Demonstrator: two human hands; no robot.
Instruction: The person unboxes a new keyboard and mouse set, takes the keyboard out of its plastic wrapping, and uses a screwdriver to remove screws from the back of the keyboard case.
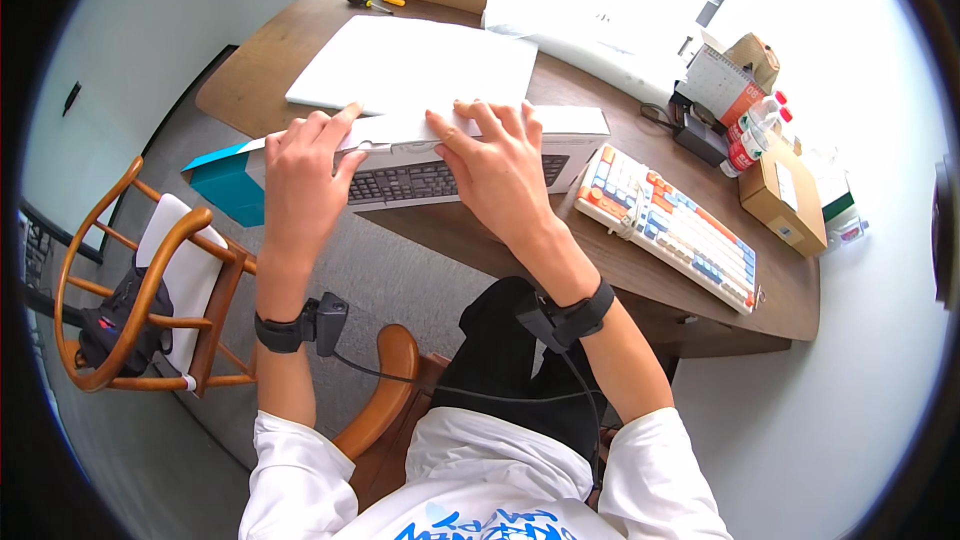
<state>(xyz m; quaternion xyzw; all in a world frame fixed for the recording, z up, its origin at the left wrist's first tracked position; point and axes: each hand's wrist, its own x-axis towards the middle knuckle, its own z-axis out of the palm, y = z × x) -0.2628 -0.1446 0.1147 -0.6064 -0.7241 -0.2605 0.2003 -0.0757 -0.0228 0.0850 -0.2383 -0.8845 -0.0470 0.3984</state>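
Spreading half-bent over the top of the long keyboard box (400, 183), the fingers of the left hand (300, 165) and right hand (500, 170) touch it; whether they pinch its flap I cannot tell. Lying across the surface's (262, 75) near edge, it looks light but dentable, probably best held by its stiffer ends. A colourful keyboard (672, 225) crowds its right end, a white slab (410, 60) its far side; open room lies near left.
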